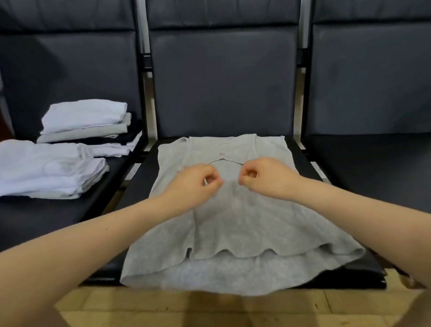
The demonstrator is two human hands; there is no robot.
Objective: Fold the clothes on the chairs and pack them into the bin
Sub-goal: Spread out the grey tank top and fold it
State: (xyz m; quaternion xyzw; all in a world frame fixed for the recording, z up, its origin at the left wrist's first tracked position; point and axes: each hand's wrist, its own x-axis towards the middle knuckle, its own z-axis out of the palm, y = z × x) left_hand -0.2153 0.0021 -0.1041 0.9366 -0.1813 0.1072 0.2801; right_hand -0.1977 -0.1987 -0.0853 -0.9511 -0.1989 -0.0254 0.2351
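on the middle seat (140, 183) lay the grey top (231, 215), spread flat with its neck toward the backrest and its hem hanging a little over the front edge. my left hand (197, 183) and my right hand (260, 175) were over its chest, just below the neckline, near each other but apart. the fingers of both were curled inward, thumb against fingertips; each seemed to pinch a bit of the grey cloth, though the curled fingers hid the contact, so i could not tell for sure.

progress, as i judged it: on the left seat (25, 219) were two stacks already folded, a near white stack (36, 169) and a far stack (87, 127) of white, grey and dark pieces. the grey top was laid out but not yet folded. nothing had been packed that i could see.

hidden or unclear: the bin was nowhere in view. the right seat (399, 168) showed no clothes, but its far side was cut off. the number of pieces in each stack was hard to count. a small pink mark (221, 155) at the neck was too small to read. my forearms covered part of the top's sides.
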